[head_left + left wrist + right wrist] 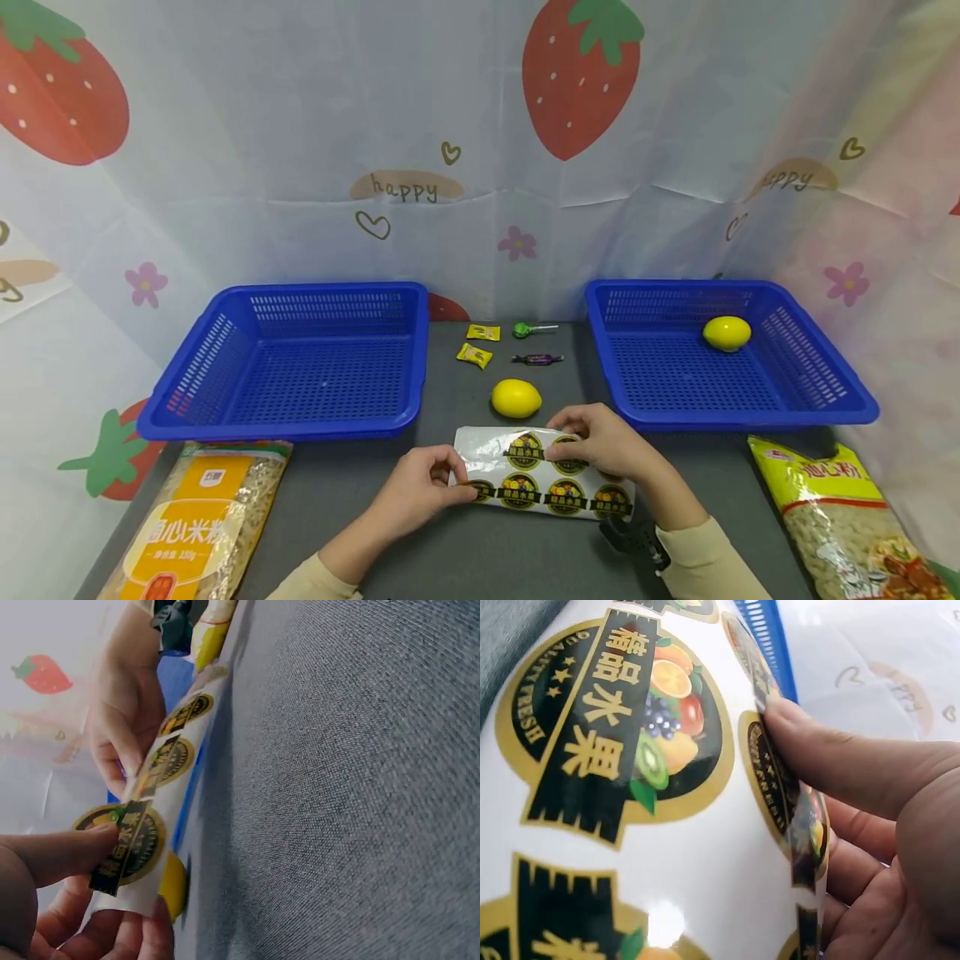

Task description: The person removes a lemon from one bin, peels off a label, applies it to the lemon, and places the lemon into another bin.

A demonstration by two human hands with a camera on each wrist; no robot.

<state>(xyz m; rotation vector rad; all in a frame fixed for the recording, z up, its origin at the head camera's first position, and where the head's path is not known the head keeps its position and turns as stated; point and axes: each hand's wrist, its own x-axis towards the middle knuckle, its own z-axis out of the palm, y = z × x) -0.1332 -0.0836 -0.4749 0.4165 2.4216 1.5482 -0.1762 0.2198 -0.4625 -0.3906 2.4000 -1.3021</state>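
A white sheet of round black-and-gold fruit stickers is held up between both hands, its surface gently curved. My left hand pinches the sheet's left end; in the left wrist view the thumb lies over one sticker, with fingers behind the sheet. Whether that sticker is lifted from its backing, I cannot tell. My right hand grips the upper right edge, thumb on the front and fingers behind. Just beyond the sheet lies a yellow lemon.
Blue baskets stand at the left and right; the right one contains another lemon. Between them lie yellow-wrapped candies, a green lollipop and a purple-wrapped candy. Pasta bags flank me, left and right.
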